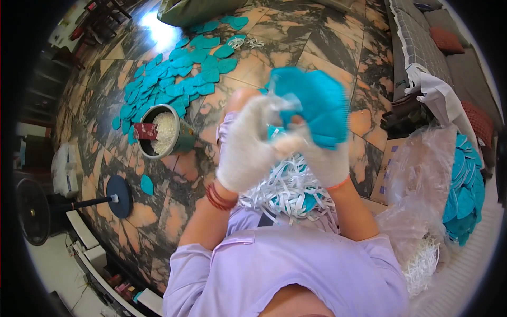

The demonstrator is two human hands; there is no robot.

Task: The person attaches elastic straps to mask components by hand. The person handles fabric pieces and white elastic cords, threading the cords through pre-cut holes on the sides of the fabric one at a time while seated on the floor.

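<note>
Both my hands wear white knit gloves and are close together above my lap. My right hand grips a teal fabric piece, broad and many-sided, raised in front of me and blurred by motion. My left hand is curled at the piece's left edge, its fingertips smeared, beside a pale blurred patch; what it pinches is hard to make out. Under my hands, a tangled heap of white strips lies on my lap, with bits of teal fabric showing among them.
Many flat teal pieces spread over the marbled floor. A bucket of white bits with a red block at its rim stands left, near a fan. To the right are a clear plastic bag, stacked teal pieces and a sofa.
</note>
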